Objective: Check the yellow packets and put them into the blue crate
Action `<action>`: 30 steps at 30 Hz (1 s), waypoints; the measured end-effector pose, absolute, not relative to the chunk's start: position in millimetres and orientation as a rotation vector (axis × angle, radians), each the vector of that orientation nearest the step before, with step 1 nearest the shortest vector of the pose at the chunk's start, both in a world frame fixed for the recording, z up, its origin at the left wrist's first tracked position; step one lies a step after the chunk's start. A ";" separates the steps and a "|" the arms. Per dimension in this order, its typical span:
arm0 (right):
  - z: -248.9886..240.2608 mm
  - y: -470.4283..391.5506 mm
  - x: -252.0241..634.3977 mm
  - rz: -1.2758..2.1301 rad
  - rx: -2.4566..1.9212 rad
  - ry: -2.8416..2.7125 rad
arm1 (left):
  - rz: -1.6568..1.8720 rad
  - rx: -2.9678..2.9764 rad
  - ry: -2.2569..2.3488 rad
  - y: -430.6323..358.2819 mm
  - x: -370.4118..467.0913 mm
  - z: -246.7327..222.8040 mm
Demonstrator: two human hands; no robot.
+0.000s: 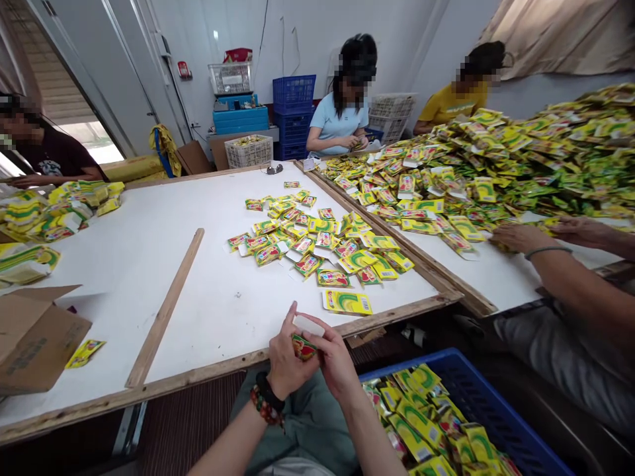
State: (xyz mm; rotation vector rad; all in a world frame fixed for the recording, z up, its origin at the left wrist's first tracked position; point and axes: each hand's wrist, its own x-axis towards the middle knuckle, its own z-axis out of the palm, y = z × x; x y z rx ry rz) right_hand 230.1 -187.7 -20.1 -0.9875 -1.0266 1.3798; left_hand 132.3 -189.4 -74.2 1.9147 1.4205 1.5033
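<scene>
Between my two hands, just over the table's front edge, is a small printed carton [303, 346] with a white flap standing up. My left hand [288, 360] wraps around its left side, index finger pointing upward. On the other side, my right hand [333, 357] pinches the carton near the flap with thumb and fingers. A flat yellow carton [347, 302] lies on the table just beyond my hands. Behind it spreads a loose pile of yellow, green and red cartons [307, 231], some with white flaps open.
A wooden strip [166, 307] divides the white table [213, 330]. To the right rises a large heap of yellow packets [496, 158]. A blue crate [501, 390] of packets sits low at my right. A cardboard box [40, 340] stands at left. Several people work around the table.
</scene>
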 end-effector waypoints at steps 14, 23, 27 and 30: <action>-16.1 -187.0 241.0 0.914 -1.105 -1.623 | 1.283 1.889 1.563 -185.8 133.5 -62.2; -35.4 -206.1 250.0 0.778 -1.058 -1.707 | 1.272 1.968 1.336 -190.8 132.8 -67.5; -31.1 -220.3 252.0 0.814 -1.073 -1.747 | 1.395 1.951 1.235 -200.8 136.1 -76.3; -16.5 -225.0 251.3 0.834 -1.093 -1.699 | 1.443 1.979 1.232 -202.6 138.7 -72.8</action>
